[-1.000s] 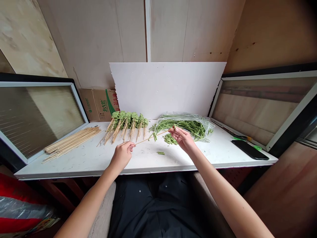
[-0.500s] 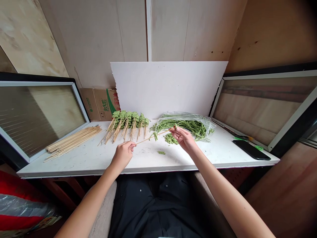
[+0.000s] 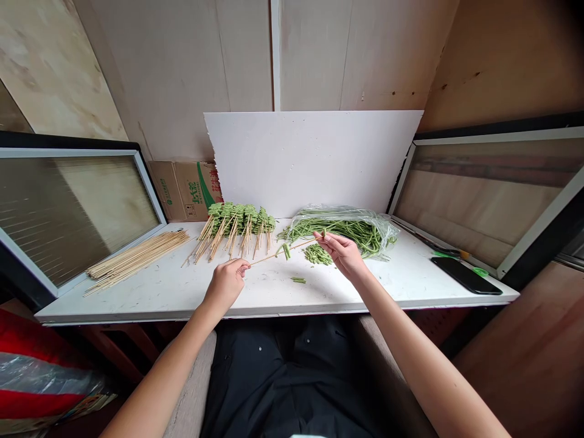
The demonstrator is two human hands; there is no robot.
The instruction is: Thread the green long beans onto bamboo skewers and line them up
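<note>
My left hand (image 3: pixel 225 283) is closed around the lower end of a thin bamboo skewer (image 3: pixel 261 260), which slants up to the right. At its far end, the fingertips of my right hand (image 3: pixel 343 252) pinch a short piece of green bean (image 3: pixel 324 233). Midway along the skewer are a couple of cut bean pieces (image 3: pixel 286 250); whether they are threaded on it or lie behind it I cannot tell. Beside my right hand is a small pile of cut beans (image 3: pixel 317 255). A few bean pieces (image 3: pixel 298 280) lie on the white table (image 3: pixel 274 298) between the hands.
Finished bean skewers (image 3: pixel 241 222) are heaped at the back left, with bare bamboo skewers (image 3: pixel 137 255) left of them. Long green beans (image 3: pixel 356 231) lie in a clear plastic bag. A black phone (image 3: pixel 465 275) rests at the right. A cardboard box (image 3: pixel 182 191) stands behind.
Both hands hold almost the same pose on the skewer and bean piece. The whole view has shifted very slightly.
</note>
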